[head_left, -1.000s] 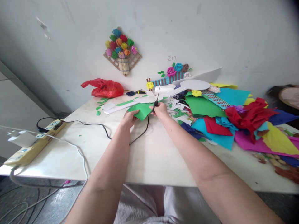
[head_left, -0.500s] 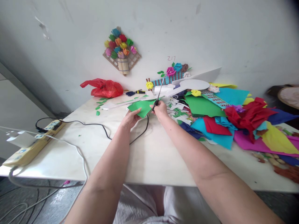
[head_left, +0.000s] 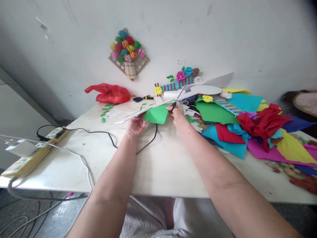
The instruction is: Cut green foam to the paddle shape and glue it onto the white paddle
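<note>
So, mid-frame, their L hand [head_left: 137,126] pinches green paper [head_left: 157,115]; R hand [head_left: 177,115], fingers curled, grips blk scissors [head_left: 173,106]; red bag [head_left: 113,94] sits upper L of frame.

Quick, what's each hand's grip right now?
Left hand: closed, holding a flat green paper sheet.
Right hand: closed around black-handled metal scissors.
</note>
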Demonstrator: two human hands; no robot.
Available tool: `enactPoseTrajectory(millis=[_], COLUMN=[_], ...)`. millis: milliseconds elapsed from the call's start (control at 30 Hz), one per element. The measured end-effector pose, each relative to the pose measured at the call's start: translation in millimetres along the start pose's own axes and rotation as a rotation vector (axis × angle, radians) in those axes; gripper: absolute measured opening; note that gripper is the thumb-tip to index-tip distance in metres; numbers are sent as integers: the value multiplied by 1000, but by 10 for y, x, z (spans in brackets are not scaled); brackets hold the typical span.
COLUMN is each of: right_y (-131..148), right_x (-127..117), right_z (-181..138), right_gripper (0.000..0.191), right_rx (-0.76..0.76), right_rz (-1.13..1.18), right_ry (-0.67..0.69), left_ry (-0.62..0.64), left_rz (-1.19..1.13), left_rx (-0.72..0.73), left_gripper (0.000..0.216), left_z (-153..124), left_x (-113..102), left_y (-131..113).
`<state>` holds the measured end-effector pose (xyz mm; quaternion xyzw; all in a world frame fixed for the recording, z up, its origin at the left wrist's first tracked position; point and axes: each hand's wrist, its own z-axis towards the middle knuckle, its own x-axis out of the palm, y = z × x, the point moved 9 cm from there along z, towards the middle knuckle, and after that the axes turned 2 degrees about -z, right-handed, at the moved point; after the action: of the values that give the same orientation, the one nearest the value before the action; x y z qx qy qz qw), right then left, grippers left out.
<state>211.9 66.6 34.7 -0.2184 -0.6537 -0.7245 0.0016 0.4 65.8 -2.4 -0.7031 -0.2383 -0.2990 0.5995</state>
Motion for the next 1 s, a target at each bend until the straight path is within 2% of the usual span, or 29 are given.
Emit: enactPoseTrajectory(millis=[100,200,300,500,700,800,1000], right_y=[2,11,31,66,101,115,181], right_x=[2,1,-27,-82,-142,-152,-154], right_z=[39,56,68,96,110,112,109], right_gripper=[26,25,22,24,23,22,21], right_rx=[4,6,-5,-37,-97,-120,-211], right_rz=[21,21,-20,-92,-191,-258,-331], right_ry=[76,149,186,244,239,217,167], left_ry=[-32,-50,-33,71,253,225,133], left_rz=[-57,-58,-24,-53,-87,-59,-32], left_rx=[0,-44,-21,23,25,16,48], left_gripper=[40,55,57,61,83,90,91], left_z=[-8,12,44,-6,-64,-68,-105], left_x=[-27,-70,-103,-45,81,76,71], left_y=[-27,2,-19,-83,-136,-154,-225])
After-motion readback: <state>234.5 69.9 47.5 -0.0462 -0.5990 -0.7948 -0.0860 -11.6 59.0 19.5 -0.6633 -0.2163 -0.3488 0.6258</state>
